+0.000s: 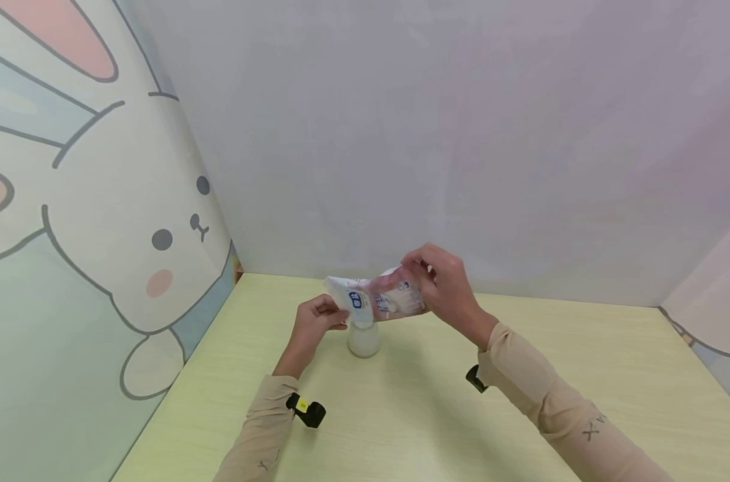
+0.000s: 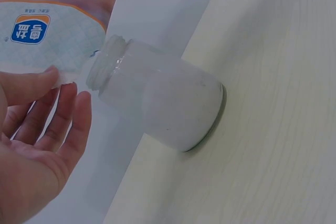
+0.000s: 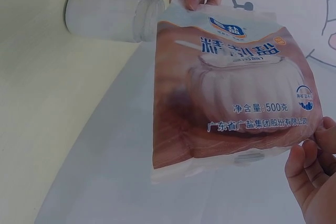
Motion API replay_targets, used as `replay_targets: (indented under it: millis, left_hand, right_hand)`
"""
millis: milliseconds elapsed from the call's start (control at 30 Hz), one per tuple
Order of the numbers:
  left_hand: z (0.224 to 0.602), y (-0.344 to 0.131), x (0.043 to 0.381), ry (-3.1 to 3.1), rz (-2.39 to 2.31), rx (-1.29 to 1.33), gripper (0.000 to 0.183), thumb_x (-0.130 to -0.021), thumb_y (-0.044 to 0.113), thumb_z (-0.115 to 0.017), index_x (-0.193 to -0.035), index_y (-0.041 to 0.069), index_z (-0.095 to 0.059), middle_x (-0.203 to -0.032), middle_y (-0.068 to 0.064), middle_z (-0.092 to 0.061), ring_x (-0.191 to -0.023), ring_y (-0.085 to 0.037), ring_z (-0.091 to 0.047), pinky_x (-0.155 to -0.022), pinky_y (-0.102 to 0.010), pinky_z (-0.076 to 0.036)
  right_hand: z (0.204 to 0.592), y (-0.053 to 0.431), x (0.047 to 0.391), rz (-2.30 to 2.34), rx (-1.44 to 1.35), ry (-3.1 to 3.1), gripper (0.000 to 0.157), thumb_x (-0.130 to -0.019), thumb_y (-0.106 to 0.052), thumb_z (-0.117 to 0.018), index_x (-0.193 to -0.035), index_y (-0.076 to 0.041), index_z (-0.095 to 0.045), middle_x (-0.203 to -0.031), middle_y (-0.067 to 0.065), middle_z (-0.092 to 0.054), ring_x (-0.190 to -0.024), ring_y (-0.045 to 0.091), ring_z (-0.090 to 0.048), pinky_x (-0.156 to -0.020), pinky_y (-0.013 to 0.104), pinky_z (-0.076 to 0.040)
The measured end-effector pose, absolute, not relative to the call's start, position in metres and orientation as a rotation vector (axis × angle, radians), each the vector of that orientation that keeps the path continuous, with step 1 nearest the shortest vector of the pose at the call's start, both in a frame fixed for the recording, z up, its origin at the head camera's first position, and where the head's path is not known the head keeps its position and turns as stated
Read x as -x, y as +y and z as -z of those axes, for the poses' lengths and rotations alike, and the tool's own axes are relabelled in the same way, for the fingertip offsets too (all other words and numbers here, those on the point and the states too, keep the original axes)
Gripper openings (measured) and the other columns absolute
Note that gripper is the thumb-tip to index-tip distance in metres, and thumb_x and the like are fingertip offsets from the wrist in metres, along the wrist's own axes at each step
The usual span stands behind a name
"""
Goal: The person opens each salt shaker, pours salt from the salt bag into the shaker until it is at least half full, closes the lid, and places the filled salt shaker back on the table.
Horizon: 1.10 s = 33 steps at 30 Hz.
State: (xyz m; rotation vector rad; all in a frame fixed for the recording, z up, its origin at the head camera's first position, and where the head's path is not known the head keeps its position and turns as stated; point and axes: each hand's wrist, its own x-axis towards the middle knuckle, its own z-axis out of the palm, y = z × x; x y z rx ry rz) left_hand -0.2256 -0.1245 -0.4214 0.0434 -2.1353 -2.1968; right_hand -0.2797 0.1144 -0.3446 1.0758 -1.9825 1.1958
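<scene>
A printed salt bag [image 1: 395, 299], marked 500 g in the right wrist view, is held tilted over a small glass jar [image 1: 363, 341]. The left hand [image 1: 313, 327] pinches the bag's lower corner between thumb and fingers, close beside the jar's mouth. At the bag's raised far end, the right hand [image 1: 446, 284] pinches the other corner. White contents show through the jar's wall [image 2: 173, 98] in the left wrist view. The jar stands upright and uncapped, with the bag's lower end right at its rim.
The jar stands on a pale wooden table [image 1: 552, 375]. Behind it rises a plain grey backdrop [image 1: 431, 134]. A cloth with a cartoon rabbit [image 1: 130, 221] hangs along the left edge. Both forearms, in beige sleeves, carry black wrist cameras.
</scene>
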Motion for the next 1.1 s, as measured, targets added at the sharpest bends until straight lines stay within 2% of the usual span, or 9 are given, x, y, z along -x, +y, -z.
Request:
replay_targets:
  millis: [433, 667, 1100]
  left_hand:
    - [0.4220, -0.1244, 0.2264, -2.140, 2.196, -0.059, 0.015, -0.084, -0.006, -0.066, -0.098, -0.010, -0.062, -0.094, -0.022, -0.066, -0.090, -0.049, -0.059, -0.077, -0.046, -0.056]
    - [0.4217, -0.1243, 0.2260, -2.131, 2.201, -0.064, 0.014, -0.083, -0.007, -0.065, -0.097, -0.010, -0.062, -0.093, -0.022, -0.066, -0.092, -0.054, -0.056, -0.078, -0.047, -0.055]
    - [0.4199, -0.1239, 0.2253, -2.143, 2.199, -0.080, 0.015, -0.084, -0.006, -0.065, -0.098, -0.010, -0.062, -0.094, -0.021, -0.066, -0.093, -0.053, -0.057, -0.079, -0.048, -0.055]
  right_hand:
    - [0.3444, 0.1149, 0.2794, -1.197, -1.081, -1.979, 0.015, -0.082, 0.011, -0.065, -0.085, -0.004, -0.066, -0.081, 0.003, -0.063, -0.067, 0.013, -0.051, -0.049, 0.024, -0.043]
    - [0.3437, 0.1143, 0.2789, -1.194, -1.080, -1.982, 0.014, -0.082, 0.010, -0.065, -0.085, -0.003, -0.065, -0.081, 0.003, -0.063, -0.068, 0.013, -0.052, -0.050, 0.024, -0.043]
    - [0.3437, 0.1144, 0.2793, -1.201, -1.075, -1.989, 0.015, -0.083, 0.011, -0.064, -0.085, -0.004, -0.065, -0.080, 0.003, -0.063, -0.067, 0.013, -0.051, -0.050, 0.023, -0.043]
